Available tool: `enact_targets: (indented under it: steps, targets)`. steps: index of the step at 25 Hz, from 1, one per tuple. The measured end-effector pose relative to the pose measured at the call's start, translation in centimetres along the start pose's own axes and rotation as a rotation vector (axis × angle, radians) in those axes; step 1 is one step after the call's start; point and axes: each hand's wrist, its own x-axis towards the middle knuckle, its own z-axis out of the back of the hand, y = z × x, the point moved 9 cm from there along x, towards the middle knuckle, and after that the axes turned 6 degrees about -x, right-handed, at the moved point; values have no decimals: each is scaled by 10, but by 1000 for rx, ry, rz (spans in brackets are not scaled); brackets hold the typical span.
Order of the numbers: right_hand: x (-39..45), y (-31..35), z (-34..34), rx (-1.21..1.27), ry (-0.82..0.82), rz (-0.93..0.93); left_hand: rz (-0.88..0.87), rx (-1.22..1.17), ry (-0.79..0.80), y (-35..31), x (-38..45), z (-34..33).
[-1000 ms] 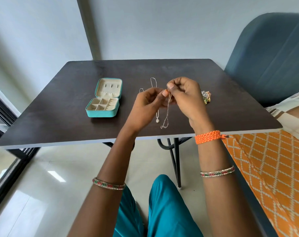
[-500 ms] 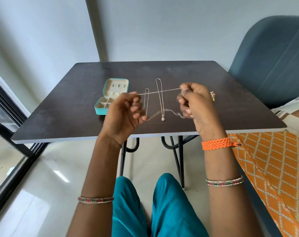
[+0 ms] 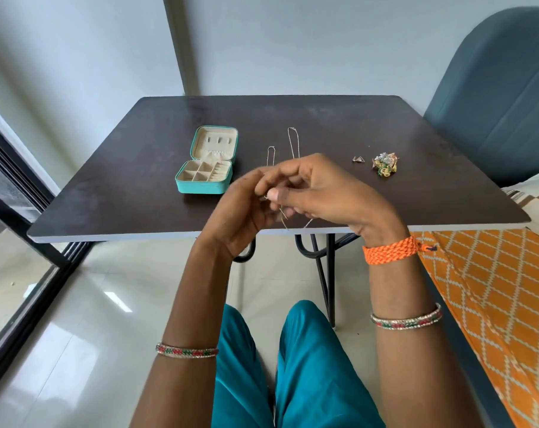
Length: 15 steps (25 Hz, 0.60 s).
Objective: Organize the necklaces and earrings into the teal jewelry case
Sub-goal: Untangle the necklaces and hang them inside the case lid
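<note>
The teal jewelry case lies open on the dark table, its cream compartments holding nothing that shows. Right of it, both hands meet above the near edge: the left hand and right hand pinch a thin chain between curled fingertips, its loop dangling below. Two more necklaces lie behind the hands; earrings sit farther right.

Case left on table — necklaces mid, earrings right.
</note>
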Motion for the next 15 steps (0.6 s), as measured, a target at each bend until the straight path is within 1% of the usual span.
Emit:
enact_targets:
  steps: [1,3,6,8,11,13,15]
  targets:
    - [0,7,-2,11,31,52,29,6,11,3,-3,-3]
    - [1,17,4,5,1,160,69,-68,16,3,-8,-4]
    - [4,21,25,28,-191,241,151,-87,78,5,-12,-7]
    - [7,10,45,-6,-382,218,174,-40,75,7,-15,-5]
    - [3,-10,69,-124,-678,168,79,-93,-21,0,-12,4]
    - [-2,-19,72,-163,-768,139,7,-168,-80,-5,-8,11]
    - [-2,-30,67,-185,-769,75,-45,-241,-138,-8,-6,20]
